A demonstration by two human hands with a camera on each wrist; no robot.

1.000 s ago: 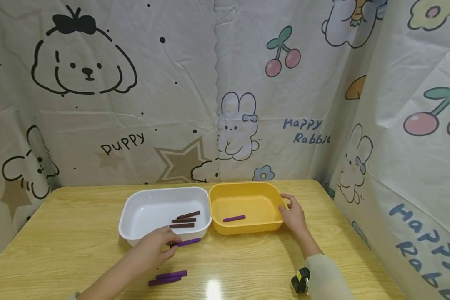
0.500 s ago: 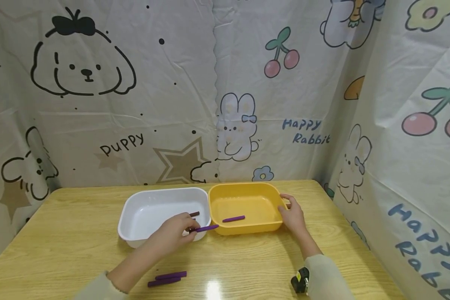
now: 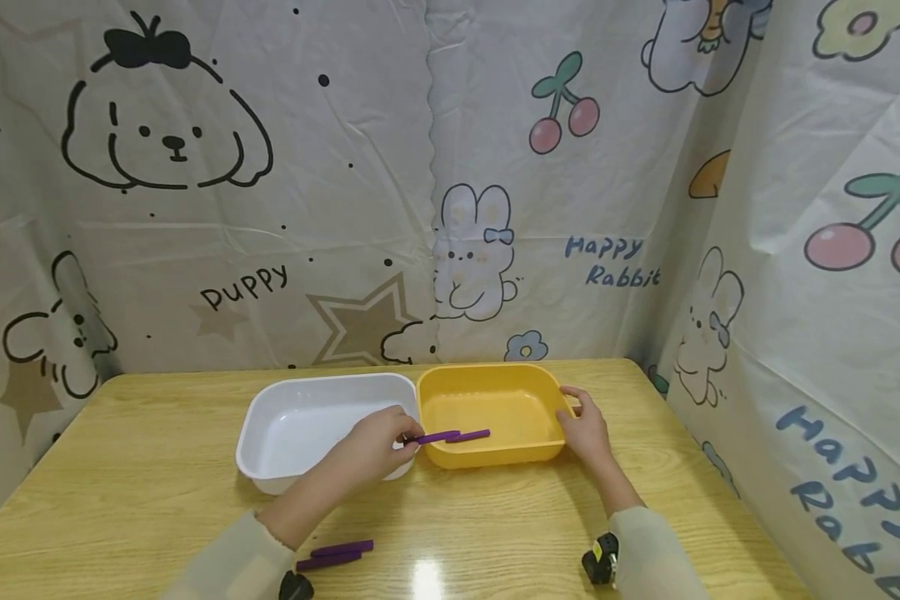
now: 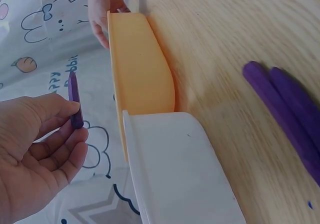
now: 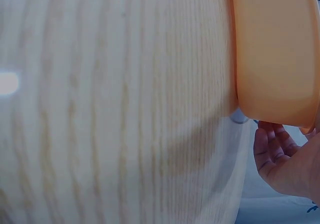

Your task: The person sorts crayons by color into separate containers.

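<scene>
The desk (image 3: 157,467) looks like wood or a wood-grain laminate, streaked with fine grain; its top is smooth and glossy enough to throw back a bright patch of glare at the near edge; towards the far edge, the white tub (image 3: 296,417) and the yellow tub (image 3: 517,408) look like smooth moulded plastic with a soft sheen inside; the raised purple stick (image 4: 75,104) shows flat facets and a fairly matt surface, as do the paired purple sticks (image 3: 342,549) by the near edge; beyond the far edge, the printed sheet (image 3: 330,217) is thin, creased and faintly shiny; the sleeves (image 3: 656,550) are matt cloth.
</scene>
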